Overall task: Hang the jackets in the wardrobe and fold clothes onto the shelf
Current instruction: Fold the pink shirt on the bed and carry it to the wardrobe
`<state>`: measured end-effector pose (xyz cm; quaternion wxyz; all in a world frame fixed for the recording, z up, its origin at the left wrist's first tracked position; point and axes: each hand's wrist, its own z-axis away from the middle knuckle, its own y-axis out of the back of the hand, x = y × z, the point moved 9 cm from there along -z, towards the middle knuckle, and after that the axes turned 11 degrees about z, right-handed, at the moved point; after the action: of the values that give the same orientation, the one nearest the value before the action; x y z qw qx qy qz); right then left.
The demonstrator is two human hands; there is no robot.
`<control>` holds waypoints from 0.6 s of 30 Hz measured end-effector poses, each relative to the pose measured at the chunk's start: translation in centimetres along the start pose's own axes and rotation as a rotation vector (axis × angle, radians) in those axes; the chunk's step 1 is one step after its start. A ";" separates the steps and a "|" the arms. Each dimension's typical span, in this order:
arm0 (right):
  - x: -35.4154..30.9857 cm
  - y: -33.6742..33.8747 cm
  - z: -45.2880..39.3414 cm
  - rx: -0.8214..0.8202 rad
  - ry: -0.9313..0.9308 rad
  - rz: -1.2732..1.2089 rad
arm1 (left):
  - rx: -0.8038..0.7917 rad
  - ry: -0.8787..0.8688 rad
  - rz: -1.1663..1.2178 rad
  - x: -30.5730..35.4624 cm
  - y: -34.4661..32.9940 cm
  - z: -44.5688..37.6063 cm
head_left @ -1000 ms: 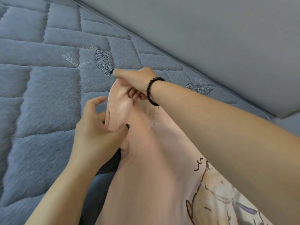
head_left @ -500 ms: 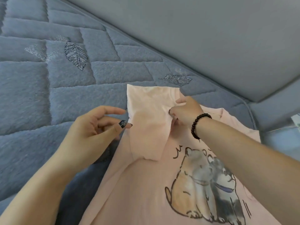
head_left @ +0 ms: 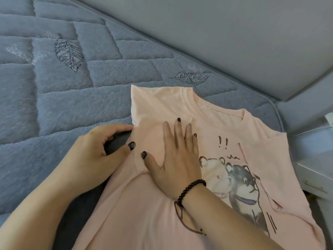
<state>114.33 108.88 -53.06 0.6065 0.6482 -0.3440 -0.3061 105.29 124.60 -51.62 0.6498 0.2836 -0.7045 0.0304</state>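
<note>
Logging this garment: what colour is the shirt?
Pale pink shirt with a cartoon bear print; head view.

The T-shirt (head_left: pixel 162 204) is thin, soft pink cloth, matt and smooth, with a stitched ribbed collar and a flat printed cartoon on its front. It lies on a bed cover (head_left: pixel 63 105) of thick blue-grey quilted cloth, plush and slightly fuzzy, with embroidered leaves whose thread gives a faint silvery glint. Behind it the headboard (head_left: pixel 216 33) looks like smooth, matt grey upholstery. The bracelet (head_left: pixel 191 190) is made of glossy black beads on a dark cord. The fingernails carry shiny dark polish.
</note>
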 end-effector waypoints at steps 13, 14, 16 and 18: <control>8.4 5.7 -0.1 0.159 -0.022 -0.632 | 0.170 -0.096 -0.294 1.3 -1.0 1.2; 10.9 6.9 0.1 0.234 -0.035 -0.578 | 0.207 -0.089 -0.292 1.4 -0.9 1.2; 15.9 8.0 -0.5 0.293 -0.053 -0.451 | 0.239 -0.072 -0.331 1.8 -1.0 1.1; 20.9 7.4 -2.5 0.231 -0.128 -0.337 | 0.225 -0.071 -0.412 2.5 -1.6 1.2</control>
<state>127.83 93.02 -45.06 0.4454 0.7409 -0.3013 -0.4023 104.92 121.88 -49.99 0.5814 0.4928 -0.6464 -0.0345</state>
